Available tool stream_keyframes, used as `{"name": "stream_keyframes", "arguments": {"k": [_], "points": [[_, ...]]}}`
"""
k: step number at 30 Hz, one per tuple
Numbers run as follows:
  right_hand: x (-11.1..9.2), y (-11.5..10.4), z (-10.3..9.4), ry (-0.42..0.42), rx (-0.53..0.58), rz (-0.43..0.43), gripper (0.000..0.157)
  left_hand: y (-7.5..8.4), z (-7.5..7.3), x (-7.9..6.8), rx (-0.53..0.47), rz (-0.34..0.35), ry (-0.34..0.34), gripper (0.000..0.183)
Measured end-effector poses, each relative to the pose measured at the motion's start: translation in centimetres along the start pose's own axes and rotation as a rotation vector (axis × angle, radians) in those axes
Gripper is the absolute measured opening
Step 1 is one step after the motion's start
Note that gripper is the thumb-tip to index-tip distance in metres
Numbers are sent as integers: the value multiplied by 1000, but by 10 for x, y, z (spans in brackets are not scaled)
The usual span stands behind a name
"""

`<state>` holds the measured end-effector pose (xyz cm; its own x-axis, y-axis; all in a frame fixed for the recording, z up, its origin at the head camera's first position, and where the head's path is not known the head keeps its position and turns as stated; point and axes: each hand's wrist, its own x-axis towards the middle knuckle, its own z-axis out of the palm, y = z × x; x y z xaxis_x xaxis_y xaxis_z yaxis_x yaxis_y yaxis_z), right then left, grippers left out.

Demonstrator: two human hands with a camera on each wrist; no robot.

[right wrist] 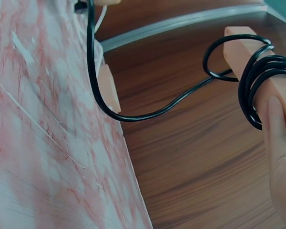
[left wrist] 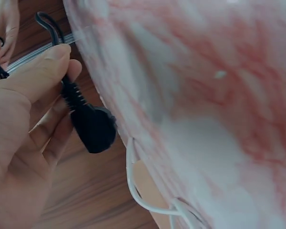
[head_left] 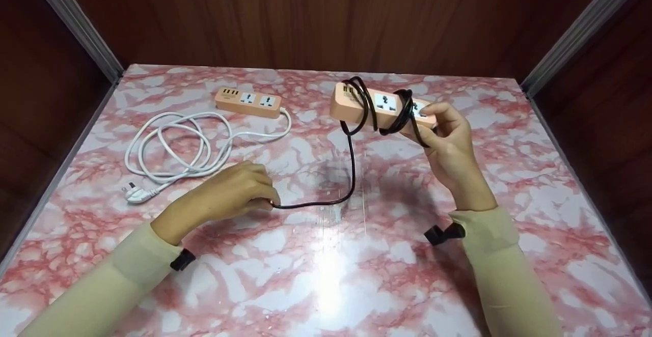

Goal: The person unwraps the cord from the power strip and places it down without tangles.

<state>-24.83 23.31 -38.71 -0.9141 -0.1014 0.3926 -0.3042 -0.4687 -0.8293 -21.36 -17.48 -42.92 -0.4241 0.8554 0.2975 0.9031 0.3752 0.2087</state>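
Note:
My right hand (head_left: 451, 146) grips the right end of an orange power strip (head_left: 359, 113), raised over the table. Its black cord (head_left: 405, 113) is wound in several loops round the strip's body. From the left end the cord hangs down and curves left to my left hand (head_left: 232, 189). There the thumb and fingers pinch the cord just behind its black plug (left wrist: 93, 129), as the left wrist view shows; the head view hides the plug behind the hand. In the right wrist view the fingers (right wrist: 276, 131) lie along the strip's underside.
A second orange power strip (head_left: 248, 104) lies at the back left. Its white cord (head_left: 224, 156) is spread in loose coils, ending in a white plug (head_left: 137, 193) near my left forearm. Brown wooden panels (head_left: 326, 21) stand round the pink-and-white marbled table (head_left: 387, 286).

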Motion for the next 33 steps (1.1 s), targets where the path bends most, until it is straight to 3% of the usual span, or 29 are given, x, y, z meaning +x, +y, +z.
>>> {"name": "stream_keyframes", "arguments": {"k": [9, 19, 22, 26, 33], "points": [[0, 0, 1, 2, 1, 7, 23, -6, 17, -4, 101, -4, -63, 19], [1, -1, 2, -18, 8, -3, 22, -10, 18, -3, 28, -72, -92, 16], [1, 0, 1, -23, 17, -5, 21, -7, 14, 1, 8, -141, -75, 16], [0, 0, -1, -16, 17, -4, 21, -1, 7, 13, -24, -307, -16, 28], [0, 0, 0, -22, -5, 0, 21, 5, -3, 50, -179, -539, 211, 33]]}}
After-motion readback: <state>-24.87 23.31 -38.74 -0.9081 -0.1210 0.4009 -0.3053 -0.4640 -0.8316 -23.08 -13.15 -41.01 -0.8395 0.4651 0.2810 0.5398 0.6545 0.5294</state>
